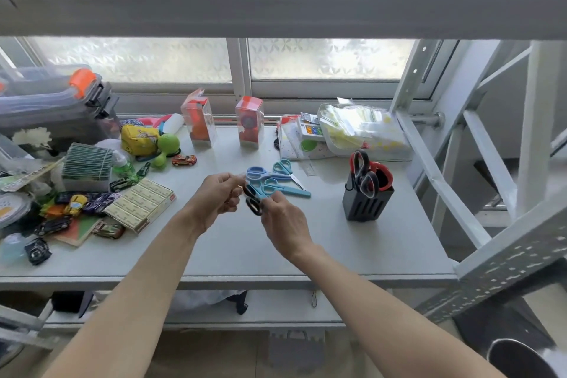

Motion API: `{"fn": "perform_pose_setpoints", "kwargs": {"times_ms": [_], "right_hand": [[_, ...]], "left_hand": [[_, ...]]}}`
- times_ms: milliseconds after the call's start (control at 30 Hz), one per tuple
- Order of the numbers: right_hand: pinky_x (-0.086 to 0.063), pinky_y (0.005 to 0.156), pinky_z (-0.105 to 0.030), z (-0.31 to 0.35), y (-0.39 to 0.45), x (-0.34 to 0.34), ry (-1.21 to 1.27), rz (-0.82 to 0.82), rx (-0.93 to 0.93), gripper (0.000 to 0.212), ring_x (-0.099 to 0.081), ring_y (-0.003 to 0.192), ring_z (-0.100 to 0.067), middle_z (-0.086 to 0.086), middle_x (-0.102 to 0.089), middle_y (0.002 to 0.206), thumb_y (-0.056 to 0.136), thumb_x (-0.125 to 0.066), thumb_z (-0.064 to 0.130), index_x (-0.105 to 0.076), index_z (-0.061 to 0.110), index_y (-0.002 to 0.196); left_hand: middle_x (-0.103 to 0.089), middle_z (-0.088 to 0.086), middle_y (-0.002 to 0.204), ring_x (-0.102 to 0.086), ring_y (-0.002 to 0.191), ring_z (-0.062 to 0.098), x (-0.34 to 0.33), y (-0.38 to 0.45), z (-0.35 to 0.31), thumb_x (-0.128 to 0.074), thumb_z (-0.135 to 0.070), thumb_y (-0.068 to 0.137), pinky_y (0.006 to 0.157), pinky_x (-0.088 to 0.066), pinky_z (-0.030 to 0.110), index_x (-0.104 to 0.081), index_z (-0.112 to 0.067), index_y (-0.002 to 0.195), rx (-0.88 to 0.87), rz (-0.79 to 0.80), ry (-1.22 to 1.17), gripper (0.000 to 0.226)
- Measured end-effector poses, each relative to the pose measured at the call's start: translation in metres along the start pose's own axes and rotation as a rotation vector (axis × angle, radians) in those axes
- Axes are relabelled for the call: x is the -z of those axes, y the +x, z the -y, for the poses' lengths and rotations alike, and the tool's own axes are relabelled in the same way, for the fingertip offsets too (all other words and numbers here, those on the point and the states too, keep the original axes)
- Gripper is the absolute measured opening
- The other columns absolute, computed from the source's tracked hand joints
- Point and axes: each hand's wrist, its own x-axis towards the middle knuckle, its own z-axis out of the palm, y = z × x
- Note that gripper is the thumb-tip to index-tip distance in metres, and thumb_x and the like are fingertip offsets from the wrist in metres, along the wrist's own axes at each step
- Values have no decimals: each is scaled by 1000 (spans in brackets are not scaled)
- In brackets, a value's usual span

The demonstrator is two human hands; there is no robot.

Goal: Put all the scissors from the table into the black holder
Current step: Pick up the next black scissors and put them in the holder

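Observation:
Both my hands meet above the middle of the grey table [306, 252]. My right hand [283, 224] grips a pair of scissors with black and blue handles [254, 198]. My left hand [219, 195] pinches the other end of that pair; its blades are hidden by the fingers. Just behind them lie three more blue pairs: one with light blue handles [259, 173], one with a long blue sheath [287, 189] and a teal pair [283, 167]. The black holder [366, 202] stands to the right, with red and black scissors [368, 173] upright in it.
Toy cars, boxes of staples [141, 204], a green rattle and card packs crowd the table's left side. Two clear boxes [250, 123] with red toys stand at the back by the window. A white tray of packets [362, 132] sits behind the holder. A metal rack frame rises at the right.

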Motion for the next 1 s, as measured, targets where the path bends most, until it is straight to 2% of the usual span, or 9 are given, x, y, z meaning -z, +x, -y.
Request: {"fn": "perform_pose_setpoints", "kwargs": {"times_ms": [167, 300, 367, 467, 567, 667, 800, 900, 1000], "right_hand": [[-47, 61, -31, -6, 4, 51, 251, -275, -6, 12, -60, 71, -26, -11, -61, 93, 97, -54, 10, -63, 3, 97], [-41, 61, -11, -2, 5, 109, 393, -490, 67, 10, -54, 64, -14, -7, -59, 85, 97, -57, 10, -62, 4, 92], [-43, 57, -20, -4, 4, 134, 435, -589, 84, 11, -53, 61, -19, -11, -58, 79, 97, -58, 9, -58, 5, 87], [-49, 58, -32, -22, 6, 164, 449, -660, 91, 14, -59, 64, -28, -16, -57, 84, 98, -55, 13, -59, 2, 90], [-53, 62, -48, -52, 8, 183, 484, -709, -11, 15, -63, 68, -35, -18, -62, 85, 99, -55, 25, -56, 15, 87], [-56, 68, -47, -88, 4, 196, 430, -653, -200, 29, -69, 68, -26, -17, -68, 79, 98, -55, 31, -59, 8, 82], [-60, 76, -46, -125, -4, 197, 472, -509, -376, 36, -73, 68, -17, -2, -71, 68, 95, -58, 37, -68, 5, 83], [-61, 76, -47, -139, -2, 188, 495, -408, -405, 35, -74, 67, -19, -4, -73, 70, 93, -61, 37, -71, 5, 84], [-60, 74, -49, -141, 1, 181, 486, -297, -401, 34, -71, 68, -30, -14, -72, 72, 92, -62, 37, -70, 7, 81]], "left_hand": [[-50, -2, 60, -43, 49, 9, -27, -10, -15, -52, -20, 98, 48, -38, 18, -65, -10, 90, -126, -30, -138, 18], [-62, 5, 84, -52, 66, 14, -70, -8, -7, -55, -24, 97, 63, -47, 24, -65, -8, 107, -147, -58, 205, 21], [-66, 8, 100, -58, 70, 14, -92, -6, -3, -58, -22, 95, 63, -49, 24, -62, -9, 116, -186, 40, 295, 25], [-61, 8, 123, -65, 80, 17, -125, 2, 1, -65, -22, 90, 64, -54, 24, -52, -13, 135, -237, 162, 392, 47], [-46, 10, 142, -64, 103, 26, -155, 13, 5, -72, -20, 85, 62, -54, 22, -37, -18, 148, -257, 225, 476, 72], [-31, 10, 151, -48, 126, 29, -177, 22, 8, -76, -18, 80, 65, -58, 27, -28, -18, 152, -252, 235, 525, 86], [-29, 9, 150, -46, 124, 24, -189, 33, 8, -78, -20, 77, 72, -61, 34, -25, -17, 153, -232, 209, 580, 93], [-40, 10, 144, -50, 123, 26, -193, 39, 7, -78, -22, 75, 78, -60, 39, -37, -15, 147, -270, 189, 611, 83], [-49, 8, 135, -55, 117, 27, -195, 40, 7, -77, -26, 74, 89, -57, 46, -49, -13, 135, -299, 184, 623, 68]]}}
